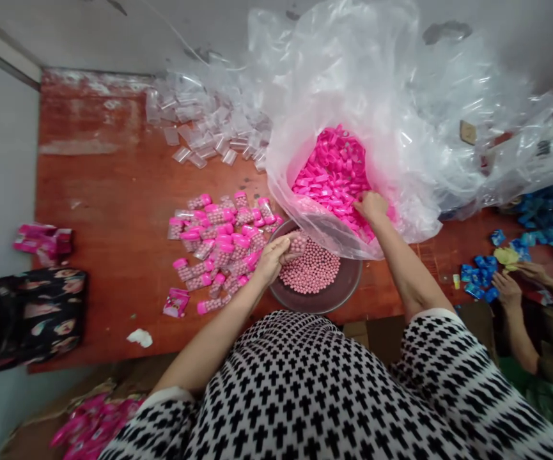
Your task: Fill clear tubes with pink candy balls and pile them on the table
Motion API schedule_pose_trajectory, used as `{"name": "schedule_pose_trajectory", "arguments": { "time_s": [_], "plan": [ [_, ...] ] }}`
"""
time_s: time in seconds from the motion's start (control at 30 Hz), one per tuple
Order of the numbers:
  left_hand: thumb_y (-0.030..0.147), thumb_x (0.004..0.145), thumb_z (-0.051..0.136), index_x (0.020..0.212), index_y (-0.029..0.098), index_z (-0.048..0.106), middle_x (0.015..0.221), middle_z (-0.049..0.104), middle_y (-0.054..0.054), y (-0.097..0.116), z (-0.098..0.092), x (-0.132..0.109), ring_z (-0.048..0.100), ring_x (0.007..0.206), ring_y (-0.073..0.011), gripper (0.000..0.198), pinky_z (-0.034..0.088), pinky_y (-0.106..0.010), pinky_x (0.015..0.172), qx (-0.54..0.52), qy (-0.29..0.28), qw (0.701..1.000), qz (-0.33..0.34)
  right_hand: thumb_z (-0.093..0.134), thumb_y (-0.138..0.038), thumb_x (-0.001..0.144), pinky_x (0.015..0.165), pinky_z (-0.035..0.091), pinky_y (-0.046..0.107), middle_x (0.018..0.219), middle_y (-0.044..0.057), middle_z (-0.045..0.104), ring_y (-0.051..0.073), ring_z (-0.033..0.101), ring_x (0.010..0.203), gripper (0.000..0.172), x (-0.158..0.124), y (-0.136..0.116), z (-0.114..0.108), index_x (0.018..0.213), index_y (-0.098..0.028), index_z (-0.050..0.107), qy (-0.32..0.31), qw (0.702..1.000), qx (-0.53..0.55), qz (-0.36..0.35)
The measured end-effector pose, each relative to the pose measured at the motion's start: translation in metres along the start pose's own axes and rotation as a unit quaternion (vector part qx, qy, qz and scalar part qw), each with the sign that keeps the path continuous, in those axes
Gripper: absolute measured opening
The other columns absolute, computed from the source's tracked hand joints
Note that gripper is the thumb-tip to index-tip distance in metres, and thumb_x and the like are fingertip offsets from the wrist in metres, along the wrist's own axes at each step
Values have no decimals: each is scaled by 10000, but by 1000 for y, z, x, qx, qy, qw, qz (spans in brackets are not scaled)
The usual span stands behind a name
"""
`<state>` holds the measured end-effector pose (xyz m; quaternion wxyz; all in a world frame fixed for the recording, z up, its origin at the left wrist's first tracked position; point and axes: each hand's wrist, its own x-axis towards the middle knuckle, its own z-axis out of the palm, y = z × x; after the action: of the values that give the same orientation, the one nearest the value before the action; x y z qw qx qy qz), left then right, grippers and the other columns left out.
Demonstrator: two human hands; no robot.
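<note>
My left hand [275, 259] is closed around a small clear plastic bottle [298, 243] filled with pink beads, held over the left part of a dark bowl [350, 285]. Loose pink beads [311, 271] lie in this bowl. My right hand [373, 207] reaches into a large clear plastic bag [286, 163] of bright pink caps [331, 169]. Its fingers are curled at a pink cap, with the fingertips partly hidden among the others. To the left of the bowl lies a pile of bead-filled bottles with pink caps [223, 246].
Empty clear bottles [204, 137] are heaped at the back of the wooden table [98, 211]. A pink packet [176, 302] lies near the front, and a black floral bag [50, 313] at the left edge. On the right, another person's hands [509, 291] work beside blue pieces [481, 275].
</note>
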<state>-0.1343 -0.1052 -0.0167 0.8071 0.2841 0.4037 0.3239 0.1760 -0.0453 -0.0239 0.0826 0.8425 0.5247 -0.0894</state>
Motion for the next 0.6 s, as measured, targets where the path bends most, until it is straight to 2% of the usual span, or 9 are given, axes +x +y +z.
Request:
{"name": "schedule_pose_trajectory", "arguments": {
  "time_s": [0.1, 0.17, 0.2, 0.3, 0.37, 0.43, 0.53, 0.6],
  "plan": [
    [540, 728, 640, 1047, 124, 665, 1030, 696, -121, 1, 1, 0, 661, 930, -213, 525, 564, -360, 815, -27, -11, 1000, -3, 441, -299, 880, 873, 439, 364, 1078, 147, 670, 251, 599, 1021, 344, -16, 5, -5, 1110, -139, 640, 123, 988, 79, -56],
    [552, 712, 652, 1040, 123, 666, 1022, 698, -115, -1, 2, 0, 663, 905, -203, 540, 564, -352, 808, -24, -6, 1000, 4, 420, -303, 896, 918, 425, 367, 1105, 128, 661, 236, 589, 1047, 351, -36, 2, -12, 1138, -147, 622, 162, 966, 157, -124],
    [542, 692, 676, 1039, 127, 666, 1012, 701, -105, -3, 4, 0, 663, 891, -195, 541, 562, -348, 807, -15, 0, 1000, 10, 422, -313, 900, 923, 428, 362, 1106, 121, 660, 228, 589, 1048, 348, -49, -2, -15, 1137, -152, 620, 160, 953, 201, -161],
    [474, 619, 757, 1039, 140, 665, 986, 710, -73, -8, 10, -2, 659, 861, -180, 544, 555, -336, 806, 34, 11, 999, 29, 418, -354, 919, 897, 460, 341, 1085, 98, 661, 199, 601, 1025, 343, -92, -25, -24, 1139, -177, 612, 105, 902, 318, -273],
    [454, 602, 771, 1035, 136, 665, 977, 712, -69, -10, 14, -5, 655, 860, -182, 547, 552, -335, 798, 62, 6, 997, 41, 409, -365, 930, 907, 463, 349, 1087, 83, 659, 190, 599, 1026, 337, -118, -43, -29, 1149, -201, 605, 64, 870, 355, -335],
    [459, 607, 763, 1023, 131, 670, 966, 714, -70, -10, 17, -9, 653, 858, -186, 538, 551, -332, 786, 86, 0, 995, 56, 408, -375, 933, 940, 450, 371, 1097, 78, 655, 194, 589, 1048, 337, -137, -56, -33, 1160, -215, 598, 38, 852, 370, -368],
    [469, 618, 750, 1000, 133, 676, 955, 715, -71, -10, 13, -17, 650, 853, -185, 515, 547, -317, 772, 113, 4, 991, 78, 432, -410, 918, 965, 440, 391, 1109, 85, 645, 208, 579, 1071, 349, -154, -59, -32, 1161, -216, 589, 15, 845, 413, -338],
    [475, 623, 745, 991, 137, 672, 963, 711, -71, -10, 5, -23, 647, 844, -176, 505, 546, -307, 760, 109, 11, 990, 83, 439, -443, 904, 897, 486, 380, 1044, 78, 652, 200, 616, 985, 369, -160, -54, -23, 1160, -211, 569, -43, 829, 482, -282]
  ]
}}
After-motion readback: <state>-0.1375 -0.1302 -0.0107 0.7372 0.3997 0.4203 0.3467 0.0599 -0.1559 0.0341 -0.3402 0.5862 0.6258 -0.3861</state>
